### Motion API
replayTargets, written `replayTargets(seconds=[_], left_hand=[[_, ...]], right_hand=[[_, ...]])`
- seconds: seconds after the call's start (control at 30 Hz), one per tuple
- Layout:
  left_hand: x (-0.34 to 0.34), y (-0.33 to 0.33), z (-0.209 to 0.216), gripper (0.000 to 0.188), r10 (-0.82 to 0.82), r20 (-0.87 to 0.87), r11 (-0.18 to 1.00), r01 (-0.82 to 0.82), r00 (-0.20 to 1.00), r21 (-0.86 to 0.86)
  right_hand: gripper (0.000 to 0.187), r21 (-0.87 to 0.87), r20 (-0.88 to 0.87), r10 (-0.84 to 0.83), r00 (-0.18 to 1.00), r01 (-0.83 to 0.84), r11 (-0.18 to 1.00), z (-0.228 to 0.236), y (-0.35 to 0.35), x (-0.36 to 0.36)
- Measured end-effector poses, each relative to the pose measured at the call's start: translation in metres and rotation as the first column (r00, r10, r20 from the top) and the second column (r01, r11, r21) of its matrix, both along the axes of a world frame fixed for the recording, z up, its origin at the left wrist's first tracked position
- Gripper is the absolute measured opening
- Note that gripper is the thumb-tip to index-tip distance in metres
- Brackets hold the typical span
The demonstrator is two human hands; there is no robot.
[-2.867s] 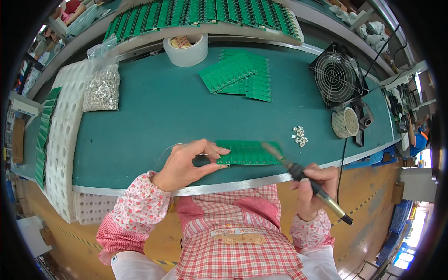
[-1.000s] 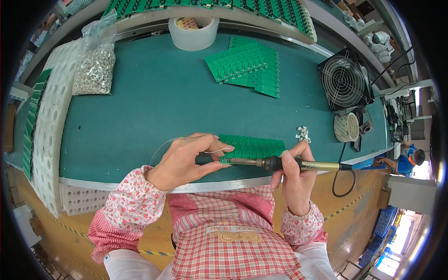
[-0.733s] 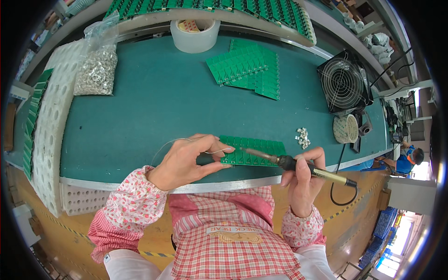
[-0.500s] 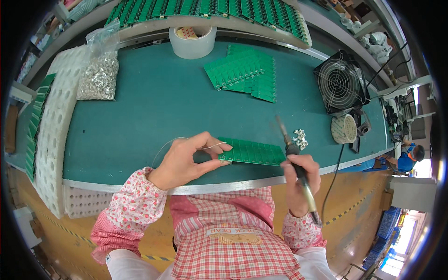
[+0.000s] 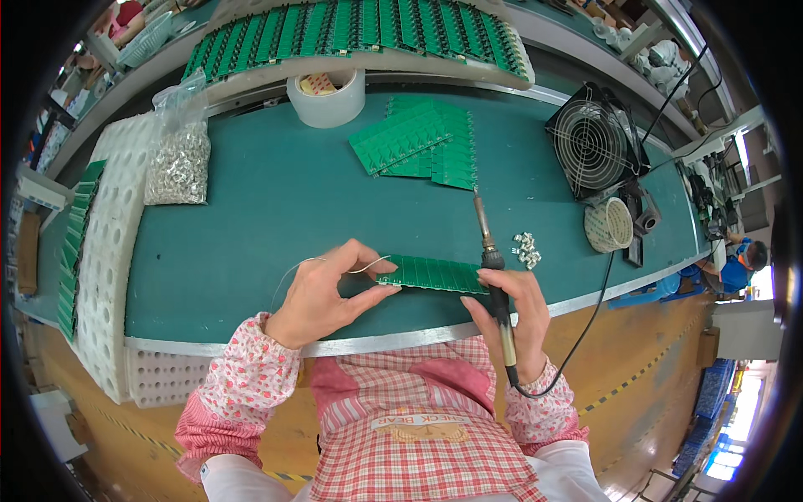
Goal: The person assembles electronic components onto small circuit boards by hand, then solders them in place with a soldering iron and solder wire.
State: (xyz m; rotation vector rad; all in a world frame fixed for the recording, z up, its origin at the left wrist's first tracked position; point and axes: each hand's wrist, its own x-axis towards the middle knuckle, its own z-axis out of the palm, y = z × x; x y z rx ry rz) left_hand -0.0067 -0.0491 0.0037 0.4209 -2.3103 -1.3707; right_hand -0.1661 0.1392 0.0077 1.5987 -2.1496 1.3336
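A long green circuit board strip [image 5: 439,274] lies on the green mat near the bench's front edge. My left hand [image 5: 328,291] pinches its left end and also holds a thin solder wire [image 5: 294,269] that loops off to the left. My right hand [image 5: 512,311] grips a soldering iron [image 5: 489,251] by its black handle. The iron's tip points up and away, lifted off the board, and the hand rests against the strip's right end. The iron's cord [image 5: 585,322] hangs over the bench edge.
A pile of green boards [image 5: 418,144] and a tape roll [image 5: 328,94] lie at the back. A bag of small metal parts [image 5: 177,159] sits left, beside a white tray [image 5: 109,251]. A fan [image 5: 592,138], a solder spool [image 5: 609,224] and small white parts [image 5: 525,248] sit right.
The iron lay across the board with its tip at my left fingers; my right hand has since swung it upright so the tip points away. My left hand stays on the board.
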Motion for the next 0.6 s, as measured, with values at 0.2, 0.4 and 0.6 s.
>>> replayTargets(seconds=[0.2,0.4,0.6], left_hand=[[0.001,-0.004,-0.009,0.024,-0.076,-0.105,0.981,0.055,0.992,-0.186],[0.001,-0.004,-0.010,0.025,-0.114,-0.137,0.971,0.082,0.984,-0.223],[0.000,-0.004,-0.011,0.022,-0.112,-0.186,0.971,0.068,0.976,-0.229]], right_hand=[[0.031,-0.124,0.048,0.041,0.998,-0.035,0.992,0.011,0.011,0.013],[0.020,-0.287,0.614,0.334,0.715,-0.192,0.939,0.010,0.013,0.027],[0.019,-0.272,0.660,0.352,0.664,-0.226,0.935,0.017,0.011,0.030]])
